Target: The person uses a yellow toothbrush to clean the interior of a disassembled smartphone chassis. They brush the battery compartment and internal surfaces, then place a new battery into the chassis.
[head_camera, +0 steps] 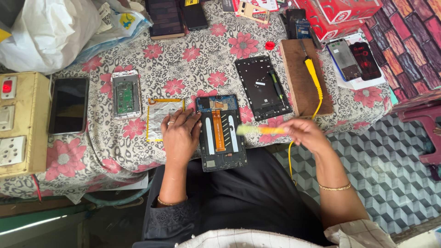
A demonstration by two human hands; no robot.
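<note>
An opened tablet (221, 133) lies at the table's near edge, its back off, showing orange and white flat cables. My left hand (180, 135) rests flat on the tablet's left side and the cloth. My right hand (307, 133) hovers to the tablet's right, gripping a blurred brush (257, 130) with an orange handle and green head that points toward the tablet. A silver battery pack (160, 117) with a yellow border lies just left of my left hand.
A black tablet back cover (262, 87) and a wooden board (301, 78) with a yellow-handled soldering iron (313, 76) lie beyond. An opened phone (126, 94), a dark phone (68, 105), a switch box (18, 124), red boxes (340, 14) and white bags (50, 30) surround them.
</note>
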